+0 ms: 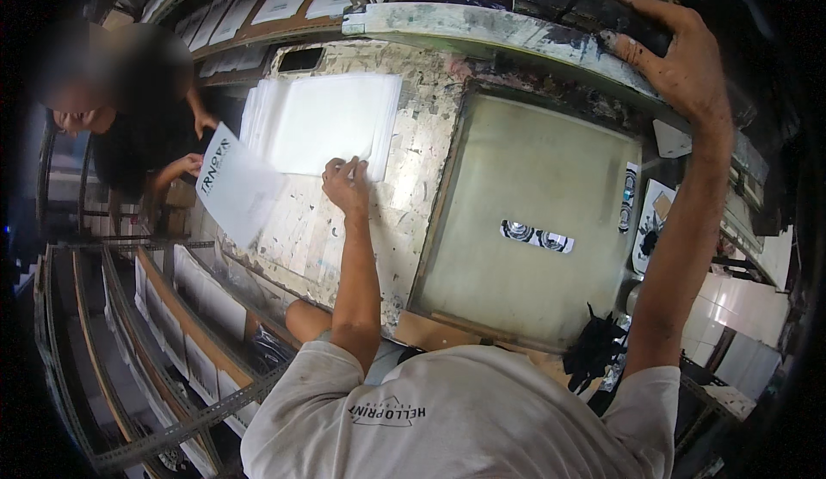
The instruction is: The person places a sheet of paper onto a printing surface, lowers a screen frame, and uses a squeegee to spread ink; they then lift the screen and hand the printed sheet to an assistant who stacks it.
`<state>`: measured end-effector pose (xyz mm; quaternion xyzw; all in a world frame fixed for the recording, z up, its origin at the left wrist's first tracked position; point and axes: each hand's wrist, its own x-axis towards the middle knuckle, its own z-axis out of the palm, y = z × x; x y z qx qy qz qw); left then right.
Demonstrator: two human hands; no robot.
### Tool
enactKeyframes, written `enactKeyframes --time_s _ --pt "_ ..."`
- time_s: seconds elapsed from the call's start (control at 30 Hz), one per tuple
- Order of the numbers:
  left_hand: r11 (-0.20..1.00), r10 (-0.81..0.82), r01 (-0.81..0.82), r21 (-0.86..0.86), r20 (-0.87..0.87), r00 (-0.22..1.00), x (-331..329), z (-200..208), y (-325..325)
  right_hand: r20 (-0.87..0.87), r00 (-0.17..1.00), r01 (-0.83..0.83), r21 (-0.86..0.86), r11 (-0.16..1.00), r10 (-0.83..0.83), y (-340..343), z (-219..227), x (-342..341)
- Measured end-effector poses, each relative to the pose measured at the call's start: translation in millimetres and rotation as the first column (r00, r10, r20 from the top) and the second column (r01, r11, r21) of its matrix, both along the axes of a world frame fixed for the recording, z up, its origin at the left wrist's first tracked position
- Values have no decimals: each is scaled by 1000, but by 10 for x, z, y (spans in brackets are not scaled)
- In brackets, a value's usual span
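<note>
My left hand [346, 188] is at the near right corner of a stack of white sheets [331, 122], its fingers pinched on a sheet corner. My right hand [693, 66], stretched far to the right, grips a black-stained squeegee [559, 12], with the thumb on its near side. The squeegee lies along a raised, paint-smeared screen frame [465, 27], seen nearly edge-on; whether my fingers also hold the frame is hidden. Below the frame, a flat yellowish printing bed [533, 169] bears a patterned strip [538, 236].
At left, a person [138, 135] holds a printed translucent sheet [237, 185] over the stained table [323, 251]. Racks of sheets stand near left [172, 324] and far left [267, 1]. A phone [301, 59] lies behind the stack; a black crumpled rag [594, 346] hangs at the bed's near right corner.
</note>
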<state>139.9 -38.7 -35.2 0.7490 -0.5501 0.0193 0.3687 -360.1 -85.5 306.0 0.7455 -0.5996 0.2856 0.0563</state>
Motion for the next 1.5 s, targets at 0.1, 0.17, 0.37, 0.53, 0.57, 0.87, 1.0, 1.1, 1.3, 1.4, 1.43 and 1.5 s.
enactKeyframes --time_s 0.1,0.17,0.37,0.53,0.57,0.87,1.0,1.1,1.3,1.4,1.43,1.5 --pt "999 29 -28 -30 45 999 32 45 -65 -52 997 64 -8 998 -64 26 -6 47" --pt "991 12 -22 -135 -70 997 10 261 -137 -63 997 43 -29 999 -45 18 -8 34" --pt "875 -483 481 -51 -155 862 -570 818 -87 -67 997 34 -77 996 -39 15 -53 -49" --pt "713 -614 566 413 -23 789 -1189 592 298 -8 1000 -14 59 998 14 176 409 419" --pt "680 -650 585 441 -6 760 -1318 485 299 11 999 -35 57 998 34 137 376 362" --pt "421 -895 852 310 -10 446 -2771 153 144 32 998 49 244 968 -59 117 472 424" --pt "320 -940 908 270 -31 341 -3143 131 124 24 999 -44 71 996 43 183 443 362" --pt "262 -953 916 305 -71 296 -3337 150 245 30 1000 -3 154 988 -1 193 517 347" --pt "245 -960 909 336 -46 276 -3407 188 431 62 997 -49 62 997 45 268 429 385" --pt "246 -961 897 368 -28 275 -3402 155 474 48 996 -78 -1 997 78 248 368 413" --pt "254 -958 892 374 -29 285 -3395 144 489 42 995 -87 -10 996 87 236 355 422" --pt "250 -959 890 381 -32 282 -3415 150 523 29 997 -78 -1 997 78 241 369 406"
